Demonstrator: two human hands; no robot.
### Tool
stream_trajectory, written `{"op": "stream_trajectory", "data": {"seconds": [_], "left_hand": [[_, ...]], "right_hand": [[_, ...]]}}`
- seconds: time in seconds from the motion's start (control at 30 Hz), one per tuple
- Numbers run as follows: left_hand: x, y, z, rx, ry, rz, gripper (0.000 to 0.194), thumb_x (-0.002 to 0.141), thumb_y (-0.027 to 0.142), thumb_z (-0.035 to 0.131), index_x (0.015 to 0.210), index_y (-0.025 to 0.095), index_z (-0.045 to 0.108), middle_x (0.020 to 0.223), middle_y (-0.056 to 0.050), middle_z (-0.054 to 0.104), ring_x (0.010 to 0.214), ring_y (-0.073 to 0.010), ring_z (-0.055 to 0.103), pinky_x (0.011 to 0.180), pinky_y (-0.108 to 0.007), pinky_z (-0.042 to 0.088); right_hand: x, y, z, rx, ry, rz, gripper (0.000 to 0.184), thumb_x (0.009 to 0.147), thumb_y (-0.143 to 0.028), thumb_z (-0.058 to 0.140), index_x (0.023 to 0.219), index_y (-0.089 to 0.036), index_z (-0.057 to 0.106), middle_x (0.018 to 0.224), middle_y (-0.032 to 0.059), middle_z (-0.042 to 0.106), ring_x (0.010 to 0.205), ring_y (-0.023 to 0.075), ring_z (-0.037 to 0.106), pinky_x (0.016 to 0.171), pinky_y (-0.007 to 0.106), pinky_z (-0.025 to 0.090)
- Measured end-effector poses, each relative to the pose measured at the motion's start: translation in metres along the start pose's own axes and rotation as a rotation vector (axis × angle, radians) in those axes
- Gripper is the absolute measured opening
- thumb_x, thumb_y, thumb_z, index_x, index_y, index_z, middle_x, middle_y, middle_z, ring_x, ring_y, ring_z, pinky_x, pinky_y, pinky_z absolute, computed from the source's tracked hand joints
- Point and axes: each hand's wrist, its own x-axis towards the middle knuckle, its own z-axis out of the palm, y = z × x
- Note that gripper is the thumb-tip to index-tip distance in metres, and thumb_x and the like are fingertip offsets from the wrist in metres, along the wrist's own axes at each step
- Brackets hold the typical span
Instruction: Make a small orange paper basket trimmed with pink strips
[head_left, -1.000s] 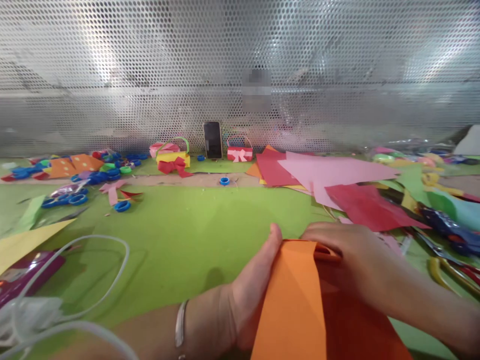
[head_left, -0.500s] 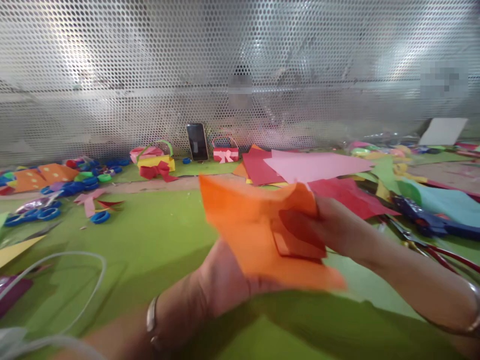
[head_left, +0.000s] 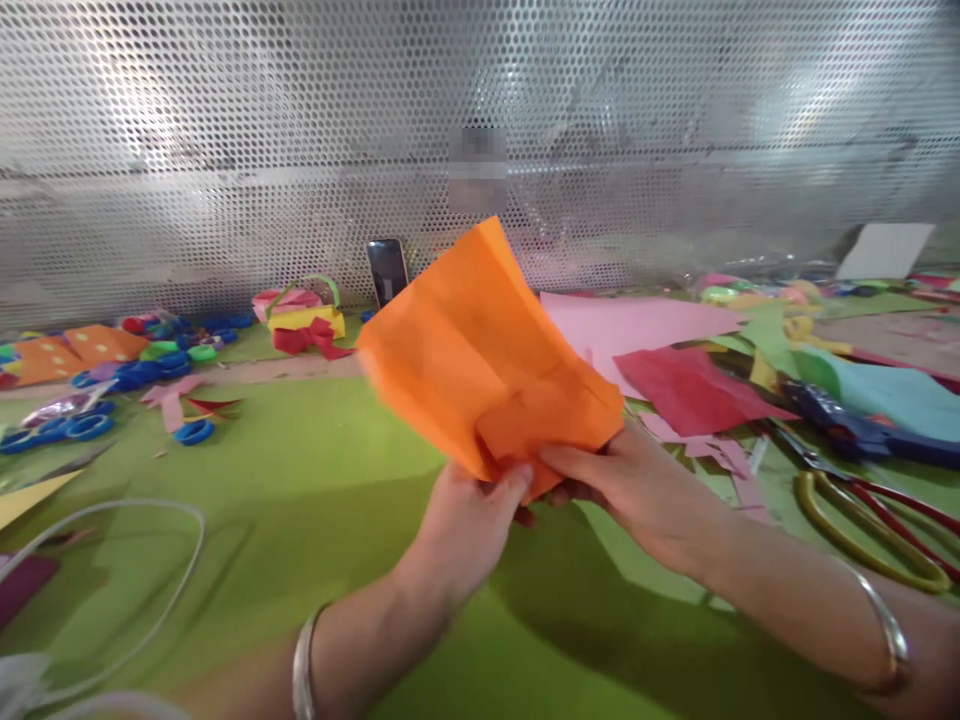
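1 folded piece of orange paper (head_left: 495,350) is held raised above the green tabletop (head_left: 300,440), its lower edge gripped by the left hand (head_left: 472,515) and, just beside it, by the right hand (head_left: 626,490). Red paper (head_left: 697,390) is laid beyond the right hand. 1 phone (head_left: 388,268) is propped near a yellow paper basket (head_left: 300,320), before the perforated metal screen (head_left: 300,110).

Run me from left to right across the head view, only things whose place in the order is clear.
Dotted orange pieces → pink paper cut-out → yellow basket → held orange paper → red sheet → white card.
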Motion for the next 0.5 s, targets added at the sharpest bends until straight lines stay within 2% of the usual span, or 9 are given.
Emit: {"op": "stream_trajectory", "data": {"seconds": [0.03, 0.13, 0.2, 0.33, 0.5], "left_hand": [[0.001, 0.000, -0.001, 0.038, 0.058, 0.021, 0.009, 0.074, 0.010, 0.061, 0.079, 0.017, 0.061, 0.072, -0.002, 0.063, 0.061, -0.0147, 0.057, 0.052, -0.025, 0.044], [0.003, -0.002, -0.005, 0.097, 0.141, 0.026, 0.016, 0.072, 0.004, 0.053, 0.068, 0.019, 0.053, 0.056, 0.004, 0.051, 0.047, -0.0100, 0.044, 0.046, -0.023, 0.036], [0.005, -0.003, -0.008, 0.090, 0.158, -0.001, 0.013, 0.076, 0.008, 0.054, 0.070, 0.019, 0.052, 0.056, 0.005, 0.048, 0.045, -0.0091, 0.041, 0.045, -0.023, 0.035], [0.008, -0.005, -0.012, 0.066, 0.222, -0.017, 0.009, 0.084, 0.023, 0.056, 0.076, 0.020, 0.052, 0.060, 0.005, 0.047, 0.046, -0.0092, 0.041, 0.043, -0.023, 0.035], [0.011, -0.006, -0.013, 0.068, 0.305, 0.028, 0.013, 0.080, 0.025, 0.062, 0.076, 0.020, 0.051, 0.064, 0.003, 0.050, 0.049, -0.0097, 0.042, 0.042, -0.022, 0.033]], "right_hand": [[-0.001, 0.000, 0.000, -0.009, 0.010, 0.016, 0.026, 0.068, -0.032, 0.072, 0.088, -0.019, 0.061, 0.081, 0.0031, 0.066, 0.068, 0.0150, 0.061, 0.057, 0.027, 0.050], [0.004, -0.001, -0.008, -0.053, 0.125, 0.030, 0.028, 0.068, -0.037, 0.072, 0.088, -0.019, 0.061, 0.081, 0.0030, 0.065, 0.062, 0.0130, 0.058, 0.049, 0.024, 0.045], [0.010, 0.000, -0.013, -0.067, 0.172, 0.029, 0.023, 0.069, -0.034, 0.071, 0.083, -0.018, 0.061, 0.078, 0.0019, 0.063, 0.056, 0.0100, 0.053, 0.046, 0.022, 0.042], [0.017, 0.003, -0.015, -0.079, 0.166, 0.040, 0.014, 0.070, -0.023, 0.068, 0.080, -0.018, 0.059, 0.076, 0.0009, 0.059, 0.055, 0.0090, 0.051, 0.044, 0.021, 0.041], [0.015, 0.005, -0.012, -0.100, 0.125, 0.026, 0.011, 0.073, -0.023, 0.066, 0.075, -0.018, 0.056, 0.069, -0.0024, 0.053, 0.052, 0.0078, 0.048, 0.045, 0.022, 0.041]]}}
